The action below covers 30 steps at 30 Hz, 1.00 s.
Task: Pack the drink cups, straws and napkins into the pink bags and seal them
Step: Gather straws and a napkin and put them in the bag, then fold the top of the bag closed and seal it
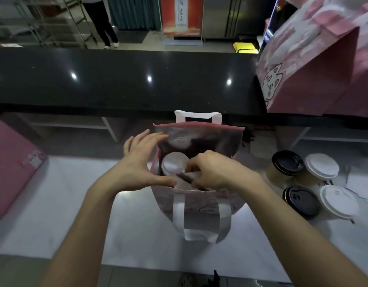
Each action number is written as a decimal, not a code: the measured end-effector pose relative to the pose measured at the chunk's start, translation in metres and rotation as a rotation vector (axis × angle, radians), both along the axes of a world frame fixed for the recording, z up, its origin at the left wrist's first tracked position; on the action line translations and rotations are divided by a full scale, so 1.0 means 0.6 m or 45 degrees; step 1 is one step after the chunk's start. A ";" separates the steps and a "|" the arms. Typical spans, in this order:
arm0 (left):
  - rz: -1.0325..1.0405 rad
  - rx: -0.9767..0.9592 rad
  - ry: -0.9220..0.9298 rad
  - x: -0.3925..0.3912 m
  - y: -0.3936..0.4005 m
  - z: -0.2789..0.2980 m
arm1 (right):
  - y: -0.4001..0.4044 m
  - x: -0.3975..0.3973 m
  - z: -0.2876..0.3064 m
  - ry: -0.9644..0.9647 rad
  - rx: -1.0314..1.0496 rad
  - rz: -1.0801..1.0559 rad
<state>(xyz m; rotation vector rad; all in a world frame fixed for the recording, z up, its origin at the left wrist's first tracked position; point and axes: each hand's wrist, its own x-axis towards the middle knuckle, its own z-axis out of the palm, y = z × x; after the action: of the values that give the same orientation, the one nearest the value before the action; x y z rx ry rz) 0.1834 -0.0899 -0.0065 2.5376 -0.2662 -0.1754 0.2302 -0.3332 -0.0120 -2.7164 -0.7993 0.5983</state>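
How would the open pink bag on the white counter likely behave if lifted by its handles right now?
The pink bag looks soft-walled: its sides bulge and the left hand is holding the mouth open, so it would probably sag. With a lidded cup inside, it likely hangs bottom-heavy. Its flat white handles look limp, so the mouth may pinch shut.

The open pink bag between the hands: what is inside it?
Inside the pink bag one cup with a pale lid shows. The right hand holds a dark thin item at the opening and covers the rest.
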 end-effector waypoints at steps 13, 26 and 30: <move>0.055 -0.619 -0.026 -0.002 0.055 -0.059 | -0.201 -0.071 0.005 -0.385 1.245 -0.517; -0.153 -0.597 0.385 0.092 0.071 -0.086 | -0.226 0.051 -0.088 0.247 0.848 -0.322; -0.140 -0.670 0.356 0.112 0.072 -0.085 | -0.226 0.070 -0.086 0.283 0.893 -0.440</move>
<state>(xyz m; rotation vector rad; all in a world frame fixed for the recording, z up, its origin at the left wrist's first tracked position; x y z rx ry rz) 0.2504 -0.0468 -0.0574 1.9518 -0.2954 -0.4376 0.2724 -0.4689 -0.0634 -2.0295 -0.3677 0.4237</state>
